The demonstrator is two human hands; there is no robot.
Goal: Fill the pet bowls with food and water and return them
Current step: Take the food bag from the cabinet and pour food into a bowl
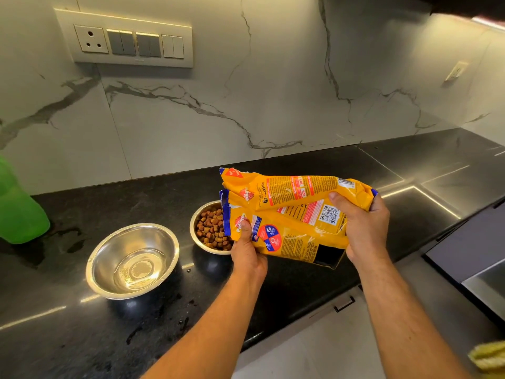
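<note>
While both hands grip food bag, mouth seemingly over kibble bowl

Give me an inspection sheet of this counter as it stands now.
Surface: black counter, glossy, wet patches near its left end.
Job's things: water bowl holds clear water; food bowl holds brown kibble, partly hidden behind the food bag, which is tilted with its open end over that bowl.
Clutter: green bottle at the left edge; yellow cloth at the lower right.
Grippers: left hand grips the bag near its mouth; right hand grips its far end.
Cables: nothing seen.
Surroundings: marble backsplash, switch panel, drawer handle.
</note>
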